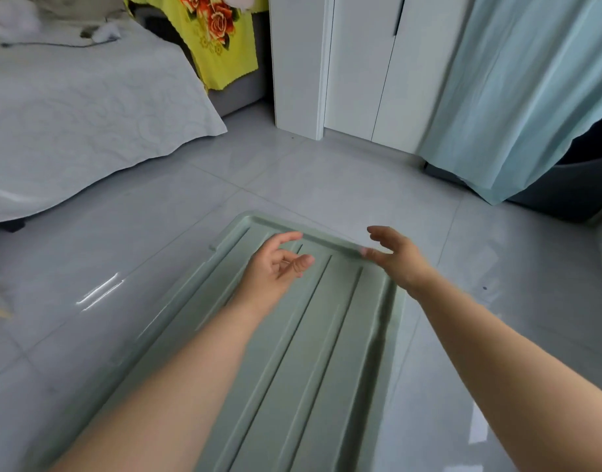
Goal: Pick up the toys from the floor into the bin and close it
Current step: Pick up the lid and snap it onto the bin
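While both hands hover with loose, empty fingers, the left hand (275,264) sits above the green lid (309,335) and the right hand (394,255) brushes its far right corner. Beneath them the lid lies flat, grey floor (326,178) stretching beyond the fingertips.

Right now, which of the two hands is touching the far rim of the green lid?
The right hand; its fingertips rest on the green lid rim, while the left hand hovers open above it.
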